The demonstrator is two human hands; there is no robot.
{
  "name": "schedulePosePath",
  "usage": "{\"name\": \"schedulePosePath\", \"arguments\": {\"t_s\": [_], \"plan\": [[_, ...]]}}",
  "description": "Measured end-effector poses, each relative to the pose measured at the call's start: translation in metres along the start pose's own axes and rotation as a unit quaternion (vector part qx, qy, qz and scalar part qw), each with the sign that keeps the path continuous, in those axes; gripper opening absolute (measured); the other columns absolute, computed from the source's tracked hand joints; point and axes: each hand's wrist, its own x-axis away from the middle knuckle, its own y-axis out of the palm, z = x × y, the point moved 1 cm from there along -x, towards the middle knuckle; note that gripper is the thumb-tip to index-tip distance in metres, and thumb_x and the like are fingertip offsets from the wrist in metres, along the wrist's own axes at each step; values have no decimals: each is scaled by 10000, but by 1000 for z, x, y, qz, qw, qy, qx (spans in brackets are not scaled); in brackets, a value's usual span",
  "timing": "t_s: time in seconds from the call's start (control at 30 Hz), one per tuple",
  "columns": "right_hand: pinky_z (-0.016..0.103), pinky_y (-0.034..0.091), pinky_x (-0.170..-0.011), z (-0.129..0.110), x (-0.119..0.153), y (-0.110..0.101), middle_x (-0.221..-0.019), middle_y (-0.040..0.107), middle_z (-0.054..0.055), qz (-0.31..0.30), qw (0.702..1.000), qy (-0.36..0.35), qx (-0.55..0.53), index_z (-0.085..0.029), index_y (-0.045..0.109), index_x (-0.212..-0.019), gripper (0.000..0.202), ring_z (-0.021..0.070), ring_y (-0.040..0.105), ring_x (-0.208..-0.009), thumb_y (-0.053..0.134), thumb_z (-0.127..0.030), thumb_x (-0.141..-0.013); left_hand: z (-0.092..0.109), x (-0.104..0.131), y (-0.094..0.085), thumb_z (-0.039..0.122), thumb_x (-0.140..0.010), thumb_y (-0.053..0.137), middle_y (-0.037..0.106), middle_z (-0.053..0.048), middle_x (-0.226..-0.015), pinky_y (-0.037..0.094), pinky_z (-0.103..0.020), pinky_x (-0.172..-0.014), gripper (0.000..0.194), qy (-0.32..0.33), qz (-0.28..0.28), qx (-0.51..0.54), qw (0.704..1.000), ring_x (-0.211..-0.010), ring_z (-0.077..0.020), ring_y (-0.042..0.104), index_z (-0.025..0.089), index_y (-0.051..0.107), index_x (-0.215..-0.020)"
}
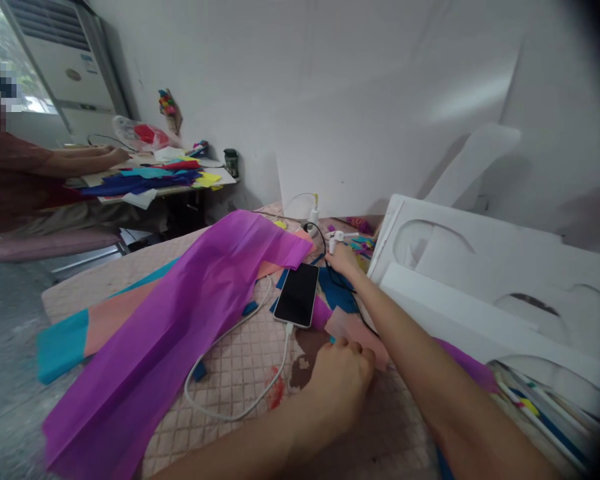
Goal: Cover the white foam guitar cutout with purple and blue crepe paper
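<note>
My right hand (345, 261) reaches to the back of the table, its fingers closed around a white tool (335, 239) that looks like a glue gun with a short nozzle. A black cord (363, 313) runs beside that hand. Closer to me, my left hand (345, 370) is curled closed beside a peach sheet (353, 328); what its fingers hold, if anything, is hidden. A phone (297, 297) with a dark screen lies just beyond, a white charging cable (237, 418) plugged into it. Dark blue pieces (337, 288) lie between phone and right forearm.
A long purple sheet (195, 300) drapes across the table's left side over peach and teal sheets (63, 343). White foam boards (485, 267) lean at right above a tray of sticks (540, 413). At far left, a person (20, 160) works at another table with coloured sheets (150, 180).
</note>
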Motion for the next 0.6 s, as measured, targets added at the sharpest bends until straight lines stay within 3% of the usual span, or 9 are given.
{"name": "schedulePosePath", "arguments": {"t_s": [0.3, 0.47, 0.6], "plan": [[431, 523, -839, -4, 9, -7, -1171, 611, 84, 6, 999, 6, -33, -161, 575, -1167, 306, 217, 622, -990, 580, -330, -912, -1, 2, -2, 73, -805, 522, 678, -168, -1021, 531, -444, -768, 218, -7, -1, 16, 1000, -971, -331, 622, 98, 635, -990], [423, 527, -827, 7, 20, -34, -1144, 622, 74, 14, 997, -21, -78, -163, 585, -1145, 289, 209, 627, -969, 565, -342, -920, -3, 3, -2, 130, -838, 493, 682, -151, -1000, 521, -435, -764, 190, -5, 7, 17, 1000, -955, -323, 617, 122, 643, -955], [367, 547, -741, 26, 58, -63, -1014, 657, 49, 2, 991, -44, -129, -149, 603, -1080, 252, 170, 649, -837, 568, -340, -919, -3, 5, -1, 172, -833, 526, 685, -140, -1011, 507, -417, -791, 178, 1, 15, 21, 1000, -963, -312, 619, 146, 649, -959]]}}
